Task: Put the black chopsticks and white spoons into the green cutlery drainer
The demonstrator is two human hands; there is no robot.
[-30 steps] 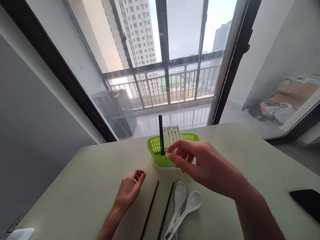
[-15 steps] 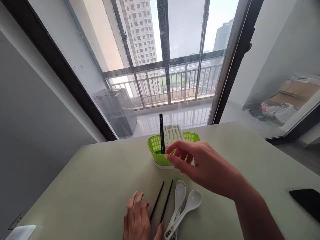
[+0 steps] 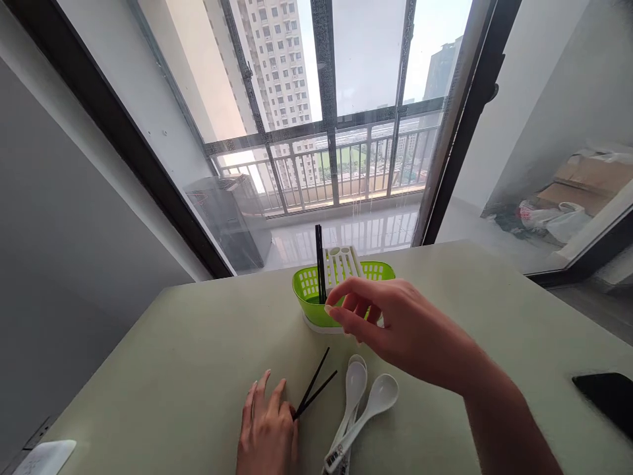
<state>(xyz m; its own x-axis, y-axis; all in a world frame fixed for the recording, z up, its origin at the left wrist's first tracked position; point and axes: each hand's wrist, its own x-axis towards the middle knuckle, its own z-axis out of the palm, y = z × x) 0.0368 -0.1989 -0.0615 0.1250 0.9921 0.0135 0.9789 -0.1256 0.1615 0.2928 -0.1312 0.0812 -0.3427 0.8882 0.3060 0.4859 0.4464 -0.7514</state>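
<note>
**Chopsticks gathered at the table's near edge**

Half a second back the two loose black chopsticks (image 3: 312, 390) lay side by side and nearly parallel; now their near ends are pinched together under the left hand (image 3: 267, 432) while the far tips fan apart in a narrow V. That hand lies low on the pale green table (image 3: 163, 356), fingers (image 3: 262, 389) stretched forward and thumb side pressed to the sticks, so it seems to be closing on them rather than lifting them; I cannot tell whether they are off the surface yet. Squeezing at one end is what splays the other, which explains the crossed look.

Held in the air over the middle of the table, the right hand (image 3: 400, 330) hangs just in front of the green cutlery caddy (image 3: 316, 297), fingers curled loosely with thumb and forefinger close together. Whether anything sits between them I cannot make out; it looks empty. The hand partly hides the caddy's front wall.

As for the chopsticks themselves: thin, straight, matte black, tapering slightly toward the far tips. Another black pair (image 3: 319, 264) stands upright in the caddy's left compartment, beside its white slotted divider (image 3: 341, 262). Just right of the loose chopsticks lie white plastic soup spoons (image 3: 363, 406), bowls pointing away and handles overlapping, one with a barcode sticker near its end. A dark phone (image 3: 606, 399) rests well apart at the right edge, and a white object (image 3: 47, 456) at the near left corner.
</note>
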